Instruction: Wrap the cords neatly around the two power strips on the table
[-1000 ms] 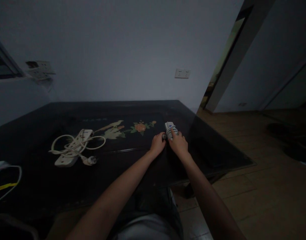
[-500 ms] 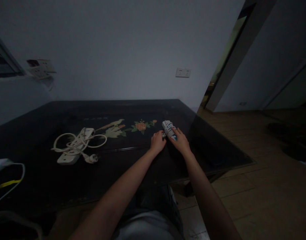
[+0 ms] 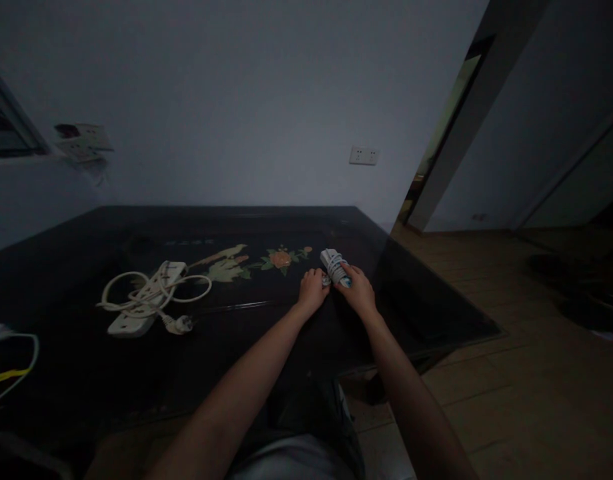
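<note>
A white power strip with its cord wound round it [image 3: 333, 265] lies on the dark table [image 3: 246, 347] near the flower inlay. My right hand [image 3: 359, 291] rests on its near end, fingers closed over it. My left hand [image 3: 312, 292] is curled just left of it, pinching the plug end of the cord [image 3: 327, 281]. A second white power strip [image 3: 146, 297] with a loose looped cord and its plug lies on the table's left part, away from both hands.
A white cable and a yellow strip [image 3: 6, 373] show at the table's left edge. A wall socket [image 3: 363, 155] sits on the back wall. The table's right edge drops to a wooden floor [image 3: 511, 373]; a doorway opens at the right.
The wound power strip has turned slightly under my right hand and shifted a little left. Both hands stay on it; the view has dipped slightly.
</note>
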The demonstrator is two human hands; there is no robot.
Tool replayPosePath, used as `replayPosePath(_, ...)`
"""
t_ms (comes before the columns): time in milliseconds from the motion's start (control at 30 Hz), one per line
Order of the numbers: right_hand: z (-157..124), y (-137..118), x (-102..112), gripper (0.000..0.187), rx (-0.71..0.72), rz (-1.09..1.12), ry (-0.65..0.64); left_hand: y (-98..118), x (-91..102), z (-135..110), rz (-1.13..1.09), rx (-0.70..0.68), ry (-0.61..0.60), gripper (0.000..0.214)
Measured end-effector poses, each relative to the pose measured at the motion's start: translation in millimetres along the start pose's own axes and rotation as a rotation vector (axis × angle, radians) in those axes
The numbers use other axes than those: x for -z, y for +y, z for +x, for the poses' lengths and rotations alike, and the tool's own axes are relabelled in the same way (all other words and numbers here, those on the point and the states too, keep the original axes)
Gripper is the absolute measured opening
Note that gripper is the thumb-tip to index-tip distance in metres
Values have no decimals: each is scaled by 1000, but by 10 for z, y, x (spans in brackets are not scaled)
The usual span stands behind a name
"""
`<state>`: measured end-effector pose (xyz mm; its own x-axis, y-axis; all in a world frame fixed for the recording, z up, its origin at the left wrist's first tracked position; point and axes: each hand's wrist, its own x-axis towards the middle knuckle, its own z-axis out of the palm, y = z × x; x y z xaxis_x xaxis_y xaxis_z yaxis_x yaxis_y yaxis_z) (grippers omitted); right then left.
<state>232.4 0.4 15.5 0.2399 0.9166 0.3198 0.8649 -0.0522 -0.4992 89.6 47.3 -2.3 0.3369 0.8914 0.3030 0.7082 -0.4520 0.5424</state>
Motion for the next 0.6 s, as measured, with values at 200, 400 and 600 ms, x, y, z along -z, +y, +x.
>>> replayPosePath(200,52,63,-9,62,0,60,30,-61,6,-11,-56,-91,-21,24)
replayPosePath(400,31,45,-13,65,-15,47,-2,-84,-30,7,-118,-125,-12,21)
replayPosePath(600,247,106,32,87,23,38,-134,-140,-78,44,-132,-122,16,24)
